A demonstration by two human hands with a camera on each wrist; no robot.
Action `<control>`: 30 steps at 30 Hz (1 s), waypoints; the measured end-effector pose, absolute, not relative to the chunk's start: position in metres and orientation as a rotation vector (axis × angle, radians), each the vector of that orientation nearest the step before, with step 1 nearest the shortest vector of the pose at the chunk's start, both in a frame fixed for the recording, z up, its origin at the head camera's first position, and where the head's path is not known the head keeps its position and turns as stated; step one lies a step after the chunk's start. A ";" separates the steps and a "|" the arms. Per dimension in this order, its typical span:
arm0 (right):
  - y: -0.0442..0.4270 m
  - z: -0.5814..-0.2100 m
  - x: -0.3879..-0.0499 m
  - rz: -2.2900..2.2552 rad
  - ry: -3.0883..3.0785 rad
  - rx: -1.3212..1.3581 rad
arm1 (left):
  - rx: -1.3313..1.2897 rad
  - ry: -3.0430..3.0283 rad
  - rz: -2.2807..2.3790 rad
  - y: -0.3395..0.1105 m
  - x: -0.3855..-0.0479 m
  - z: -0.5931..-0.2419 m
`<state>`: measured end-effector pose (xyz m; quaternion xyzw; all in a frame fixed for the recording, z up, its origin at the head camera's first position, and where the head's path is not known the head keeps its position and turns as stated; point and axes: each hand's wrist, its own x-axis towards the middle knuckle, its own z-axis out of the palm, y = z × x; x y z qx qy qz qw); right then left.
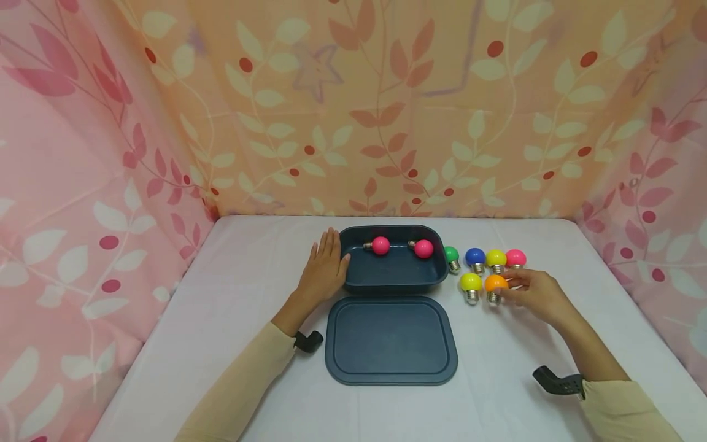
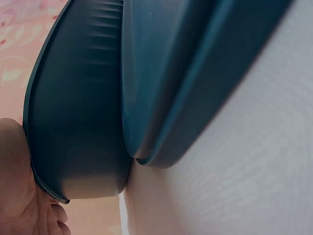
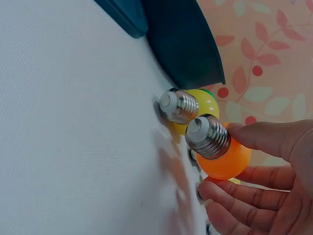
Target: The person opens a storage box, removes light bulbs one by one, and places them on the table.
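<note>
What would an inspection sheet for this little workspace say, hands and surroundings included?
Surface: white-covered table.
Job's things: two pink bulbs lie in the dark container; the lid lies in front; right of the container are a green bulb, blue bulb, two yellow bulbs, third pink bulb and orange bulb.
Clutter: nothing seen.
Hands: left hand touches the container's left side; right hand pinches the orange bulb.
Cables: nothing seen.
Surroundings: floral cloth behind and on both sides.
</note>
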<state>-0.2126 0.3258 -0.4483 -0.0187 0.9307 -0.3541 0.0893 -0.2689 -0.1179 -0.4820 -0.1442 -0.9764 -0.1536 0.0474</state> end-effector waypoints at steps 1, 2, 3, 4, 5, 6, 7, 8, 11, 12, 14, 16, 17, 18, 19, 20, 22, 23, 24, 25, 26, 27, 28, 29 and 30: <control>0.325 -0.449 -0.213 -1.053 2.764 -0.054 | -0.440 -2.978 -0.462 -0.118 -0.269 -0.482; 0.325 -0.450 -0.213 -1.052 2.761 -0.053 | -0.439 -2.979 -0.464 -0.118 -0.269 -0.482; 0.325 -0.451 -0.214 -1.051 2.760 -0.054 | -0.441 -2.975 -0.466 -0.118 -0.269 -0.482; 0.325 -0.451 -0.214 -1.049 2.760 -0.056 | -0.442 -2.969 -0.469 -0.118 -0.269 -0.482; 0.325 -0.452 -0.215 -1.046 2.761 -0.060 | -0.440 -2.970 -0.470 -0.118 -0.269 -0.482; 0.325 -0.453 -0.215 -1.042 2.766 -0.066 | -0.442 -2.966 -0.469 -0.118 -0.269 -0.482; 0.324 -0.454 -0.216 -1.033 2.771 -0.067 | -0.442 -2.962 -0.473 -0.118 -0.269 -0.482; 0.324 -0.455 -0.216 -1.025 2.775 -0.071 | -0.440 -2.961 -0.478 -0.118 -0.269 -0.482; 0.324 -0.457 -0.217 -0.997 2.790 -0.071 | -0.436 -2.967 -0.478 -0.118 -0.269 -0.482; 0.323 -0.458 -0.217 -0.991 2.793 -0.069 | -0.435 -2.968 -0.480 -0.118 -0.269 -0.482; 0.323 -0.459 -0.217 -0.983 2.800 -0.073 | -0.433 -2.972 -0.476 -0.118 -0.269 -0.482; 0.322 -0.461 -0.218 -0.983 2.802 -0.067 | -0.436 -2.971 -0.471 -0.118 -0.269 -0.482; 0.322 -0.461 -0.218 -0.983 2.803 -0.061 | -0.439 -2.968 -0.474 -0.118 -0.269 -0.482; 0.321 -0.462 -0.218 -0.985 2.803 -0.056 | -0.440 -2.972 -0.476 -0.118 -0.269 -0.482; 0.321 -0.462 -0.218 -0.985 2.805 -0.051 | -0.441 -2.975 -0.474 -0.118 -0.269 -0.482; 0.321 -0.463 -0.219 -0.987 2.804 -0.047 | -0.444 -2.975 -0.476 -0.118 -0.269 -0.482; 0.320 -0.464 -0.219 -0.983 2.806 -0.038 | -0.443 -2.982 -0.472 -0.118 -0.270 -0.483; 0.320 -0.464 -0.220 -0.981 2.807 -0.038 | -0.444 -2.980 -0.471 -0.119 -0.270 -0.483; 0.320 -0.464 -0.220 -0.979 2.807 -0.038 | -0.446 -2.979 -0.468 -0.119 -0.270 -0.483; 0.320 -0.464 -0.220 -0.976 2.807 -0.036 | -0.448 -2.975 -0.463 -0.119 -0.270 -0.484; 0.320 -0.465 -0.220 -0.975 2.805 -0.035 | -0.450 -2.971 -0.459 -0.119 -0.270 -0.484; 0.321 -0.465 -0.220 -0.972 2.805 -0.034 | -0.451 -2.967 -0.459 -0.119 -0.270 -0.484; 0.321 -0.465 -0.220 -0.971 2.805 -0.032 | -0.452 -2.967 -0.458 -0.119 -0.270 -0.484; 0.321 -0.465 -0.220 -0.968 2.806 -0.029 | -0.454 -2.964 -0.458 -0.119 -0.270 -0.484; 0.321 -0.465 -0.220 -0.966 2.807 -0.026 | -0.454 -2.965 -0.458 -0.119 -0.270 -0.484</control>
